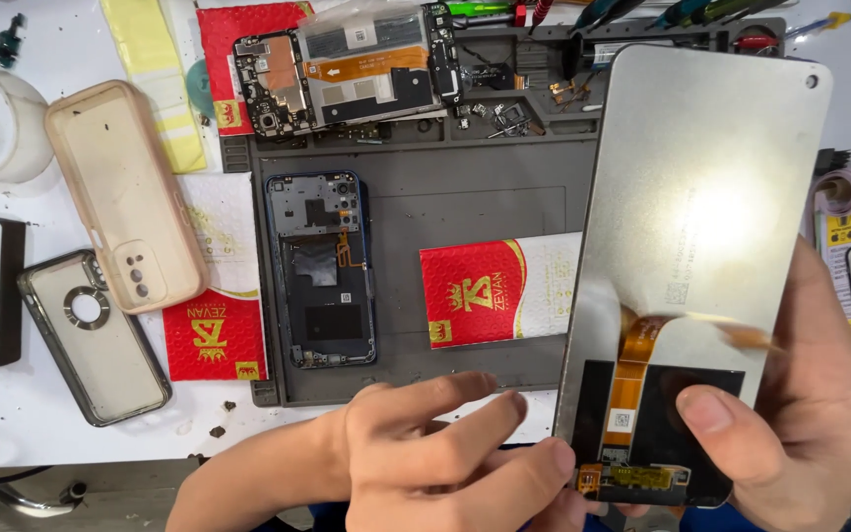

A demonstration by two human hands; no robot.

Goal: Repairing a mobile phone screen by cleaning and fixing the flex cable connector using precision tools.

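Observation:
My right hand point(819, 414) holds a replacement phone screen panel point(701, 197) upright by its lower right edge, its shiny silver back facing me. An orange flex cable point(630, 379) runs down the panel's back to a small connector at the bottom. My left hand point(435, 453) rests at the panel's lower left corner, fingertips touching the bottom edge near the connector. On the grey work mat point(465, 197) lies an opened phone frame point(323, 268) with its insides exposed.
A red and white padded envelope point(490, 293) lies mid-mat. A disassembled phone point(347, 67) sits at the back. Left of the mat are a beige case point(122, 187), a clear dark-rimmed case point(96, 340) and a second red envelope point(214, 335). Tools line the top edge.

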